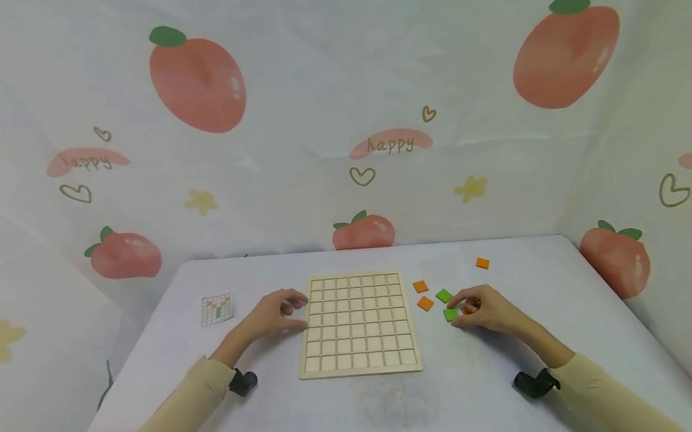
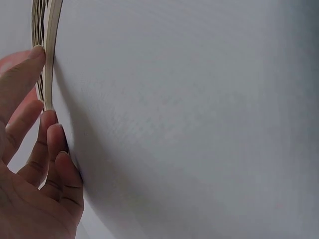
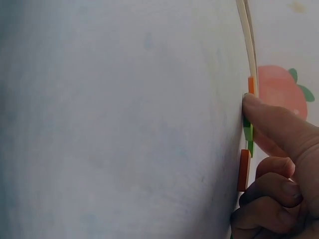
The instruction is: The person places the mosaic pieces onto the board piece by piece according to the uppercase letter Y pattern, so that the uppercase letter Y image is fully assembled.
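A pale wooden grid board [image 1: 361,369] lies flat on the table. My left hand [image 1: 277,312] is at its left edge, thumb and forefinger spread along the rim; in the left wrist view the left hand [image 2: 40,169] touches the board's side [image 2: 50,59]. My right hand [image 1: 488,310] pinches a green square tile [image 1: 451,315] between thumb and forefinger, low at the tabletop. Just beyond lies another green tile [image 1: 444,295]. Partly hidden under the right hand is an orange tile [image 1: 466,310], which also shows as an orange tile [image 3: 243,170] beside the curled fingers in the right wrist view.
Two orange tiles, a nearer one [image 1: 425,303] and a farther one [image 1: 420,286], lie right of the board. Another orange tile [image 1: 482,263] sits near the back edge. A paper card with a coloured grid [image 1: 216,309] lies at the left. A printed curtain [image 1: 290,113] hangs behind the table.
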{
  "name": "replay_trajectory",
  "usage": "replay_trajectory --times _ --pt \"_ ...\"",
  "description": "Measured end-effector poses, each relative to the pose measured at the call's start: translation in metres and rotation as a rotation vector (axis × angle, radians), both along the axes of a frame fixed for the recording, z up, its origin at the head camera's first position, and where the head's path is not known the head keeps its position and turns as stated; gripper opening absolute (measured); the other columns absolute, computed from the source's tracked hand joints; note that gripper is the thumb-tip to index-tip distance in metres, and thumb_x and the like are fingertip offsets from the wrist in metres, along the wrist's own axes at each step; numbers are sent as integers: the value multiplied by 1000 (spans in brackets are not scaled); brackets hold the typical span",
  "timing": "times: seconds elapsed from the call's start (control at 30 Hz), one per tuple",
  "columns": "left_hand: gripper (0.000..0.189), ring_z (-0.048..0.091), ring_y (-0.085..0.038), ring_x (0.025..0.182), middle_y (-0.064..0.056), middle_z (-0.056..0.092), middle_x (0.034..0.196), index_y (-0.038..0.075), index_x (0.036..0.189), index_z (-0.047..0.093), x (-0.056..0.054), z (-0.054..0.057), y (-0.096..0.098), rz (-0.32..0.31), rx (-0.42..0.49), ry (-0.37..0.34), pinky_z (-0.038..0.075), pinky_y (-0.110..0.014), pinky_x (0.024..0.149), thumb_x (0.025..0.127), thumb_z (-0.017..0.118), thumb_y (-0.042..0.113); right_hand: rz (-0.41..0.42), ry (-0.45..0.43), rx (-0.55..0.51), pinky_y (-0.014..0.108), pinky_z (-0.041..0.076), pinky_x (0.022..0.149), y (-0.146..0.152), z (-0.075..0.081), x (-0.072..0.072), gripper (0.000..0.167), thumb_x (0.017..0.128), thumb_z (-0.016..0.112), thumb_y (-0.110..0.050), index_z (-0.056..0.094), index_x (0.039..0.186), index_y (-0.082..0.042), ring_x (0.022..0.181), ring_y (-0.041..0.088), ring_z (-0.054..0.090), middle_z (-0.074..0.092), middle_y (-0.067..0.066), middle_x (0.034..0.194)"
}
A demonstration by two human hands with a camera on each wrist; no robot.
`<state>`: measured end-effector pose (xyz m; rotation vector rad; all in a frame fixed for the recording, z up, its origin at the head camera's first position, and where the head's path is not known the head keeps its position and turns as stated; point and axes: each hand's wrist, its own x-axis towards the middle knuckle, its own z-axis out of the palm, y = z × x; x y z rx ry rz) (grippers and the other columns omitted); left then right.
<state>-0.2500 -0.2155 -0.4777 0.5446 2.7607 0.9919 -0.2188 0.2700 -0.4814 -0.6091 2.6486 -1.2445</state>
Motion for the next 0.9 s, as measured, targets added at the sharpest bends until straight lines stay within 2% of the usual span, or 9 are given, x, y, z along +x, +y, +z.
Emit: replay_trajectory --times 0.17,0.53,0.67,0.9 --pt "50 59 -17 92 2 64 104 10 121 68 0 0 3 8 -8 -6 49 -40 86 77 91 21 1 2 -8 26 31 56 -1 -1 0 23 80 87 -12 76 100 -6 60 11 40 41 -5 64" --pt "49 57 -18 91 1 63 105 9 121 67 0 2 3 -19 5 -22 48 -40 86 78 90 18 -8 0 -5 25 32 55 0 2 -1 24 82 87 -13 75 101 -5 61 11 41 44 -4 65" --pt "49 56 -18 90 1 62 103 10 121 67 -1 2 2 -25 10 -23 48 -40 85 78 90 18 -6 1 -51 25 34 55 0 7 -1 24 83 85 -11 74 103 -4 63 13 43 46 -1 69" --pt "50 56 -19 90 1 62 104 10 121 66 -4 2 3 -34 26 -38 47 -39 84 78 90 19 24 12 -148 24 42 55 -7 11 -3 26 84 84 -7 73 108 -2 67 17 52 59 6 86"
